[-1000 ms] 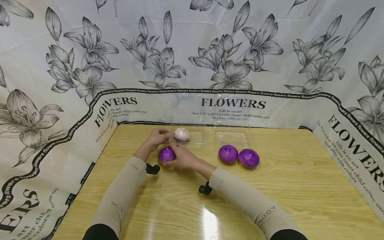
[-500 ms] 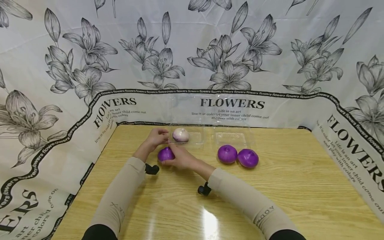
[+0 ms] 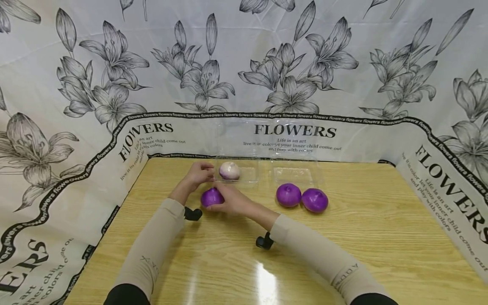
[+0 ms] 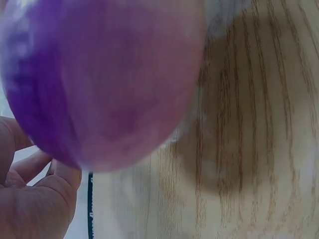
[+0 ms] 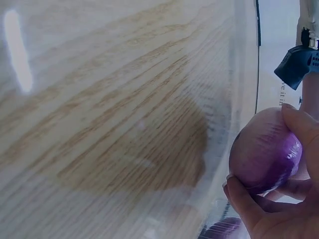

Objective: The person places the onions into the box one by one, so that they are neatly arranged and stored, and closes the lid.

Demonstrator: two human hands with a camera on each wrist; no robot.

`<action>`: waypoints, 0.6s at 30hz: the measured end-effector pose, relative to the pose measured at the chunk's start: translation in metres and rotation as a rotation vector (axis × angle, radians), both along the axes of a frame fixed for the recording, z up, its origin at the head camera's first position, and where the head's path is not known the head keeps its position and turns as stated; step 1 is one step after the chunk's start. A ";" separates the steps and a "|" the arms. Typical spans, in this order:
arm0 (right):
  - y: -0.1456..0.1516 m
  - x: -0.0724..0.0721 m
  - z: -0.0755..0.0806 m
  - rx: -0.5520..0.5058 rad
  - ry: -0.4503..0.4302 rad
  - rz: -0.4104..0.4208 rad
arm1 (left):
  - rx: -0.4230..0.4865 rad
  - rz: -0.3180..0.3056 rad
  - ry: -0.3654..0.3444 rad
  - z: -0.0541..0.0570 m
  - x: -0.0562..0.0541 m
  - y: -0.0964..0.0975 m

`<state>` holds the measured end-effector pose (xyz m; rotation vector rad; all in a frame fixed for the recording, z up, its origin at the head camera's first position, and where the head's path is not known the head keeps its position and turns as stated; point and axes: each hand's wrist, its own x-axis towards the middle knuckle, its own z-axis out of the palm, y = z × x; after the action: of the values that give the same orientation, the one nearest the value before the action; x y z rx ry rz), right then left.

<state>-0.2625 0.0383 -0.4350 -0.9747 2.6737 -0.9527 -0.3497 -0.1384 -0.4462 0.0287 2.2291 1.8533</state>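
Observation:
My right hand (image 3: 230,200) grips a purple onion (image 3: 212,198) in front of the left clear plastic box. In the right wrist view, thumb and fingers curl round the onion (image 5: 264,154), whose one side is pale and the other deep purple. The onion (image 4: 114,84) looms large and blurred in the left wrist view. Just beyond it, my left hand (image 3: 199,174) is at the left edge of the clear box (image 3: 248,174). Its fingers are bent, their tips partly hidden behind the onion in the left wrist view. A pale onion (image 3: 230,170) lies inside that box.
A second clear plastic box (image 3: 295,175) stands to the right, its lid raised against the curtain. In front of it sit two purple onions, one (image 3: 288,195) beside the other (image 3: 314,200). A flowered curtain (image 3: 289,84) encloses the wooden table (image 3: 366,237).
The onion in my right hand has shifted very slightly, and the right forearm has moved a little to the right. My left hand stays at the box edge.

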 end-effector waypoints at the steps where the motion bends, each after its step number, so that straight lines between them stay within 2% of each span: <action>1: 0.001 0.002 0.002 0.002 0.001 0.004 | 0.001 -0.001 0.001 0.000 0.000 0.000; 9: 0.012 0.010 0.012 0.010 -0.040 0.000 | -0.003 -0.004 0.004 -0.001 0.001 -0.002; 18: 0.026 0.009 0.020 0.005 -0.001 -0.025 | -0.012 -0.003 0.005 -0.001 -0.001 -0.002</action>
<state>-0.2531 0.0646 -0.4153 -0.9422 2.6921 -0.9498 -0.3507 -0.1407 -0.4475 0.0338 2.2420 1.8402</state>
